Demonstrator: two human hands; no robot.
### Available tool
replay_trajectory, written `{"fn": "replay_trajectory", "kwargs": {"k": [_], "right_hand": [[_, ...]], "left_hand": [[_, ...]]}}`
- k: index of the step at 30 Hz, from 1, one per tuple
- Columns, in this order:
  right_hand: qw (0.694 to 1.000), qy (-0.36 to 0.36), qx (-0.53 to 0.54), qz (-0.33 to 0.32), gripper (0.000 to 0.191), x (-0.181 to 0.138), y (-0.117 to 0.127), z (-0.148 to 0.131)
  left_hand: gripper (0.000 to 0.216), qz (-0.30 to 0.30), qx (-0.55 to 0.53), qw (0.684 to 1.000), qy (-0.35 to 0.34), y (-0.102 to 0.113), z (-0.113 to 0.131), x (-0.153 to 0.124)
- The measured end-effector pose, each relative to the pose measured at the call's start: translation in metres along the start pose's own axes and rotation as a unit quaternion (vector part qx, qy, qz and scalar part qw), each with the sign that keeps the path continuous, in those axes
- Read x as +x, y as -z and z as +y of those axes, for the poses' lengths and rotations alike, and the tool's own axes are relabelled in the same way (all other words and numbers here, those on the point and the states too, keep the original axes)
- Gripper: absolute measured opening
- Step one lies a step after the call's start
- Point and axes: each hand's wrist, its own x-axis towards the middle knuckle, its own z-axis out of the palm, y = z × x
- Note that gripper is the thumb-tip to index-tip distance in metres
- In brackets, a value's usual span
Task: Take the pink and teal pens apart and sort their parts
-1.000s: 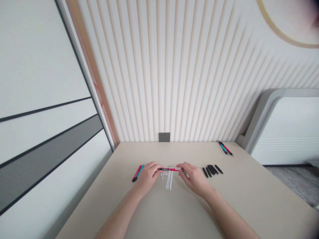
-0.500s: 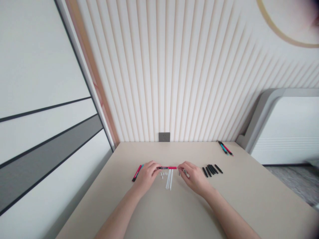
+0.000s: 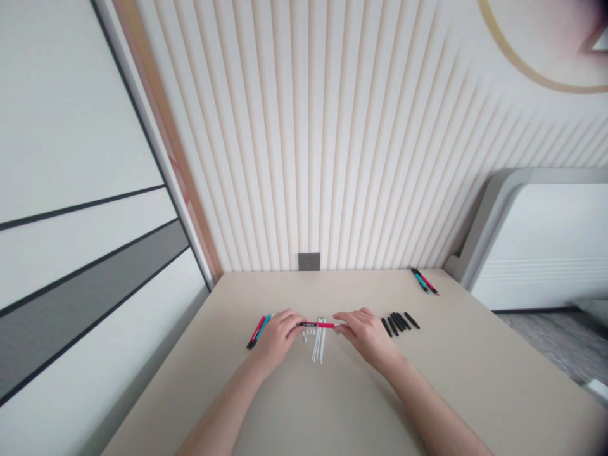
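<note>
My left hand (image 3: 280, 330) grips the black end of a red-and-black pen (image 3: 325, 325), which lies level above the table. At the pen's red end is my right hand (image 3: 363, 329), its index finger lifted and its thumb bent close to the tip. A small pale piece shows there, mostly hidden by the fingers. Beneath the pen lie several thin white refills (image 3: 318, 347), partly covered by it. Several small white pieces (image 3: 308, 333) sit beside the refills, near my left fingertips. Other small bits are partly hidden under my right hand.
Left of my left hand lie red and blue pens (image 3: 257, 330) with black ends. Several black pen parts (image 3: 396, 322) are spread right of my right hand. Two pens, one blue and one red (image 3: 428, 281), lie at the table's back right. A wall socket (image 3: 309, 261) is behind.
My right index finger has lifted and straightened away from the pen's tip. The pen stays in my left hand, slightly lower. The whole view has shifted a little.
</note>
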Motion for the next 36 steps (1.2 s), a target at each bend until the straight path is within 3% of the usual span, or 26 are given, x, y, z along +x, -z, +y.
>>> {"fn": "replay_trajectory", "kwargs": {"k": [5,10,17,22,28,36], "right_hand": [[0.995,-0.088,0.036,0.003,0.029,0.000,0.006,-0.005],[0.978,-0.110,0.173,0.033,0.031,0.002,0.006,-0.009],[0.894,-0.168,0.411,0.061,0.034,0.005,-0.009,0.004],[0.852,-0.209,0.473,0.085,0.037,0.006,-0.012,0.009],[0.878,-0.222,0.417,0.074,0.044,0.005,-0.011,0.012],[0.912,-0.196,0.350,0.082,0.035,0.002,-0.004,0.008]], "left_hand": [[0.012,0.009,-0.005,1.000,0.009,-0.001,-0.001,0.000],[0.011,0.017,0.003,1.000,0.014,-0.001,-0.004,0.000],[0.013,0.048,-0.016,0.998,0.033,0.001,-0.003,0.000],[0.011,0.058,-0.025,0.998,0.028,0.001,-0.004,-0.001],[0.012,0.069,-0.043,0.997,0.016,0.004,-0.003,-0.002],[0.013,0.065,-0.061,0.995,0.042,0.005,0.001,0.001]]}}
